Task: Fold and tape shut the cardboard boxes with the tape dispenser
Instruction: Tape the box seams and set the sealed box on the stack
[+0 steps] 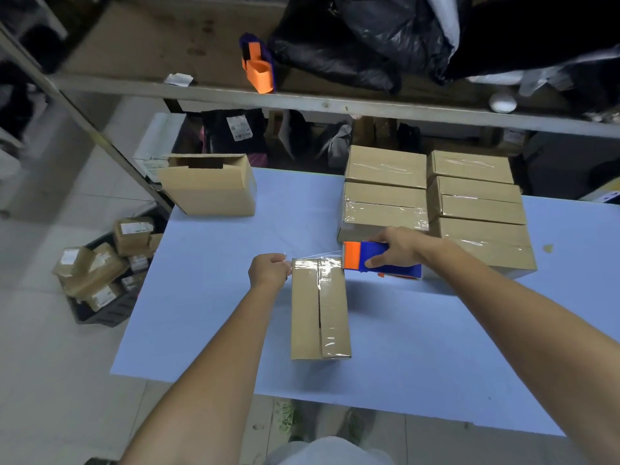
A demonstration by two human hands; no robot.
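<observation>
Two hands hold clear tape (318, 263) taut across the far end of one cardboard box (318, 310).
It lies mid-tabletop (218, 297) between the forearms. The left hand (268, 271) pinches the tape's loose end at its far left corner, and the right hand (399, 248) grips the blue-and-orange tape dispenser (379, 260) just right of its far right corner. Taped boxes (436, 196) are stacked far right.
</observation>
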